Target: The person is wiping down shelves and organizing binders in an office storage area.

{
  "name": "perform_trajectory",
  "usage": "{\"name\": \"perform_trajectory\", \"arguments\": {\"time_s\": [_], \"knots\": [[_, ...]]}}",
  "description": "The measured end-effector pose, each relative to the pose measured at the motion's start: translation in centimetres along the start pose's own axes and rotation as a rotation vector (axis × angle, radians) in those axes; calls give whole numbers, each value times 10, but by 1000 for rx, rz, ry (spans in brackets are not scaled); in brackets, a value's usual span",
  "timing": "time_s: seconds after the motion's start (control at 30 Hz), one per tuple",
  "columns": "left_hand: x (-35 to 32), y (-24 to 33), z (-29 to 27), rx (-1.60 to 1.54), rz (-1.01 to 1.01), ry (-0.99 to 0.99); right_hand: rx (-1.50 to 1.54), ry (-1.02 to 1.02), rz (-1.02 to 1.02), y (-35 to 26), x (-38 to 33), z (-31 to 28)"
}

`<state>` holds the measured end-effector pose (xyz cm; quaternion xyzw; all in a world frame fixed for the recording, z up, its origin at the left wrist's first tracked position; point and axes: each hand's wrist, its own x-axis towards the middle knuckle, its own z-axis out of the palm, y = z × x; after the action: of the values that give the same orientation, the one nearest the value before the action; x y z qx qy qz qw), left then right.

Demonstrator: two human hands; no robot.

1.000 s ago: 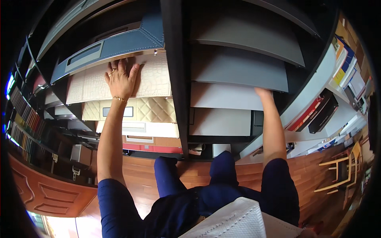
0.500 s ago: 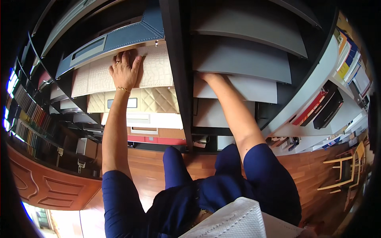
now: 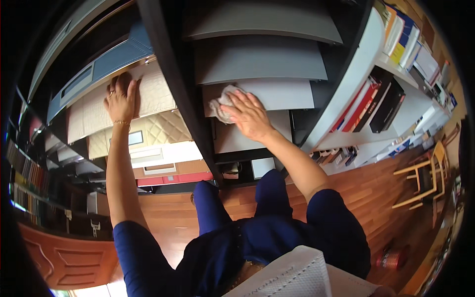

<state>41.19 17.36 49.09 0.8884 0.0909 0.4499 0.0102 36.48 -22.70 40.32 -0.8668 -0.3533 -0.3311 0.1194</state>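
Observation:
My left hand [image 3: 120, 103] lies with fingers spread on a cream drawer-like panel [image 3: 154, 94] with a crocodile-skin texture, in the left bay of a dark rack. Under my right hand [image 3: 251, 118] is a crumpled whitish cloth [image 3: 222, 104]. The hand presses it against the left part of a pale grey shelf panel [image 3: 287, 94] in the right bay. Its fingers lie over the cloth, toward the dark upright post [image 3: 173, 74] between the bays.
Above my left hand is a blue stitched panel [image 3: 116, 57]; below it, a quilted beige one [image 3: 163, 129]. Darker grey panels [image 3: 260, 57] overhang my right hand. At the right stand a white bookshelf [image 3: 339, 109] with books and a wooden chair [image 3: 425, 178].
My right hand has come out from beneath the darker grey panel, and the cloth now shows. My left hand stays on the cream panel. The whole view has swung to the right.

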Motion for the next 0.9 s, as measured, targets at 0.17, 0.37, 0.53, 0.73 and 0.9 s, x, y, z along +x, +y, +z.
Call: {"name": "perform_trajectory", "arguments": {"time_s": [0.17, 0.37, 0.53, 0.73, 0.9], "knots": [[-4, -8, -2, -11, 7, -25, -154, 26, 169, 50, -56, -26], [3, -5, 3, -28, 24, -5, -283, 120, 436, 99, -73, -53], [-1, -17, -2, -2, 6, -9, -298, -198, 617, 138, 2, -43], [-5, -1, 3, -30, -15, -10, -245, 145, 483, 183, 70, 10], [-9, -6, -22, -7, -15, -4, -116, 265, 328, 126, 128, 52]]}}
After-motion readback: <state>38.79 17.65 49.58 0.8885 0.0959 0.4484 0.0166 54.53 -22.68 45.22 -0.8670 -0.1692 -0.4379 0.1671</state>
